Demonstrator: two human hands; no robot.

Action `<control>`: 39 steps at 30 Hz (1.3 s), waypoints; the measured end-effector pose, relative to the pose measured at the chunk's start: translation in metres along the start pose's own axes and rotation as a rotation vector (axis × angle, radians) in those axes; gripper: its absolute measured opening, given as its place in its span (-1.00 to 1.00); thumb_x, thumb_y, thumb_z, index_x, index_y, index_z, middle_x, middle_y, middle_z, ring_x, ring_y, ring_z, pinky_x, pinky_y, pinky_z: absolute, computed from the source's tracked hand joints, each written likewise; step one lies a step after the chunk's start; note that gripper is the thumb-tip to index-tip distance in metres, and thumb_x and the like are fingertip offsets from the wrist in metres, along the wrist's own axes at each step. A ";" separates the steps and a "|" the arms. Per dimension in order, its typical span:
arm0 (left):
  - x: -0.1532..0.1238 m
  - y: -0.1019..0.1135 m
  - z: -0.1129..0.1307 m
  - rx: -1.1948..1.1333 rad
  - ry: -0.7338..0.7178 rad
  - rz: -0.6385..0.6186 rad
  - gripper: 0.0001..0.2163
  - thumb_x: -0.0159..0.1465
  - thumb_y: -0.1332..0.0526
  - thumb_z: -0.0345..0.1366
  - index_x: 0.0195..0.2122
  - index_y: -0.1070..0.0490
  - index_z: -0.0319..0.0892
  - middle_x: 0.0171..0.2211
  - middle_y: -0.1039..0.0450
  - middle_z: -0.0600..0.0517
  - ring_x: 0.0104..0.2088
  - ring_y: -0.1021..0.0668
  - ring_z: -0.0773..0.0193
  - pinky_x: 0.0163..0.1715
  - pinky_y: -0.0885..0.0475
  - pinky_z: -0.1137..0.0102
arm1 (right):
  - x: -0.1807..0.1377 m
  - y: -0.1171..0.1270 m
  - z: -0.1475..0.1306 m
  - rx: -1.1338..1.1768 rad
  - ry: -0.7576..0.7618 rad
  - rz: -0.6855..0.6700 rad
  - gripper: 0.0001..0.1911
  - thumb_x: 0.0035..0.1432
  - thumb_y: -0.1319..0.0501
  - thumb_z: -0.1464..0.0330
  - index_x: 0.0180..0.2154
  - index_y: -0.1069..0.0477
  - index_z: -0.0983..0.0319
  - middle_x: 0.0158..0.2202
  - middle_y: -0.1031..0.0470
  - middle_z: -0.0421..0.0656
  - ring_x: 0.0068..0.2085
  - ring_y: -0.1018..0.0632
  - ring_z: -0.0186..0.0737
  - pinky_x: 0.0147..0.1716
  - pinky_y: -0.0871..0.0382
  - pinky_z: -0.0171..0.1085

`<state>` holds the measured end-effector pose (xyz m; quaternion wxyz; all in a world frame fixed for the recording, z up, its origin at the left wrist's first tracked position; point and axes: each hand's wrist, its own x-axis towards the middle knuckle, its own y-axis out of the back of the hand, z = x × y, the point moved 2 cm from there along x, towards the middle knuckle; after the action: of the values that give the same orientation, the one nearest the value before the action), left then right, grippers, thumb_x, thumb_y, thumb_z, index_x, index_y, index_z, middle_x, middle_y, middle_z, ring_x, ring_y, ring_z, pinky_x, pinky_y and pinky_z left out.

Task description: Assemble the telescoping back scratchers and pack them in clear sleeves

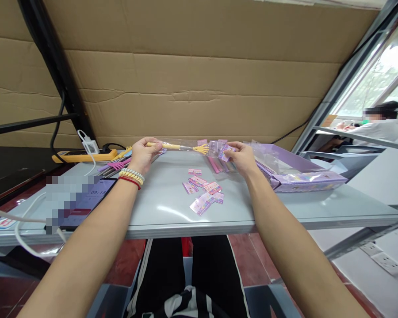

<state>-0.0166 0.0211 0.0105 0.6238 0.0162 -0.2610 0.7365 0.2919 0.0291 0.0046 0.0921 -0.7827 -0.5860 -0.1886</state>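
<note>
Grey table [166, 207], flat and glossy, with a cardboard wall [199, 88] rising behind its far edge and a window [381, 75] beyond its right end, where another person [381, 126] sits. Over the table's far edge, the left hand [142, 154] is closed around the handle of a yellow back scratcher [175, 146], held level. The right hand [242, 159] pinches a clear sleeve [215, 148] at the scratcher's claw end. Pink label cards [204, 190] lie loose at the table's centre. A purple box [298, 176] sits on its right side, a phone [86, 198] at its left front, and a yellow power strip [82, 155] with a white charger [91, 145] at its far left. Spare scratchers [117, 165] lie just beside the left wrist.
</note>
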 end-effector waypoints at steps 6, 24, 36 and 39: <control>-0.001 -0.002 0.001 0.038 -0.008 -0.043 -0.71 -0.20 -0.43 -0.45 -0.47 -0.36 -0.23 -0.49 -0.49 0.05 -0.50 -0.51 0.36 -0.37 -0.48 0.35 | -0.001 0.001 0.002 -0.035 -0.095 -0.061 -0.70 -0.37 -0.29 0.54 -0.41 -0.45 0.32 -0.67 -0.40 -0.25 -0.63 -0.42 -0.34 -0.69 -0.30 -0.39; 0.001 0.000 -0.001 0.055 -0.021 -0.019 -0.75 -0.18 -0.42 -0.46 -0.50 -0.37 -0.21 -0.53 -0.46 0.07 -0.49 -0.52 0.35 -0.37 -0.52 0.35 | -0.007 -0.004 0.000 0.043 -0.117 -0.211 -0.60 -0.40 -0.52 0.32 -0.49 -0.40 0.29 -0.60 -0.43 -0.21 -0.62 -0.44 -0.35 -0.72 -0.45 -0.33; 0.000 -0.001 0.001 0.023 0.013 -0.004 -0.74 -0.18 -0.44 -0.48 -0.50 -0.38 -0.27 -0.54 -0.43 0.07 -0.51 -0.51 0.37 -0.39 -0.49 0.38 | -0.005 -0.005 0.003 0.106 -0.135 -0.195 -0.70 -0.36 -0.47 0.48 -0.55 -0.38 0.31 -0.61 -0.44 -0.20 -0.56 -0.51 -0.31 -0.54 -0.54 -0.30; 0.000 -0.002 0.000 0.022 0.017 -0.014 -0.72 -0.19 -0.45 -0.47 -0.49 -0.37 -0.26 -0.55 -0.43 0.08 -0.51 -0.51 0.37 -0.40 -0.50 0.38 | -0.005 -0.004 0.001 0.116 -0.122 -0.132 -0.64 -0.43 -0.49 0.50 -0.57 -0.35 0.30 -0.61 -0.46 -0.19 -0.56 -0.52 -0.30 -0.58 -0.52 -0.32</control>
<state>-0.0149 0.0211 0.0110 0.6311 0.0185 -0.2475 0.7350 0.2870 0.0268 0.0012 0.0889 -0.7457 -0.6508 -0.1118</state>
